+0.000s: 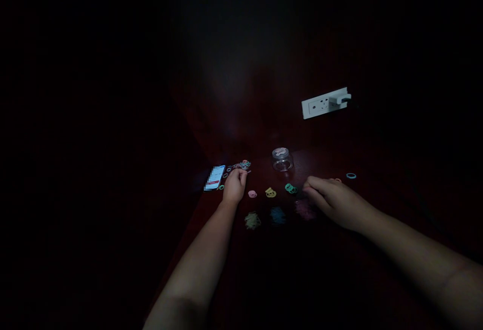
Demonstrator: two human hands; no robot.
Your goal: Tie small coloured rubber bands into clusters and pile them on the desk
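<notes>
My left hand [235, 185] is closed in a pinch, with a pale bit of what looks like a hair tie [248, 171] at its fingertips. Just beyond it lies a mixed pile of small coloured hair ties [243, 164]. My right hand [327, 196] is also closed, fingertips together beside a green group of hair ties [291, 188]; what it holds, if anything, is hidden. Between the hands sit a pink group [252, 194] and a yellow group [270, 192]. Nearer me are heaps of pale yellow-green bands [252, 220], blue bands [278, 215] and dim pink bands [305, 210].
A clear lidded jar [283, 160] stands behind the groups. Left of my left hand lies a lit phone [215, 177]. One light blue hair tie [351, 175] lies at the right. The wall behind carries a socket strip [320, 105] with a white plug [337, 100]. Surroundings are very dark.
</notes>
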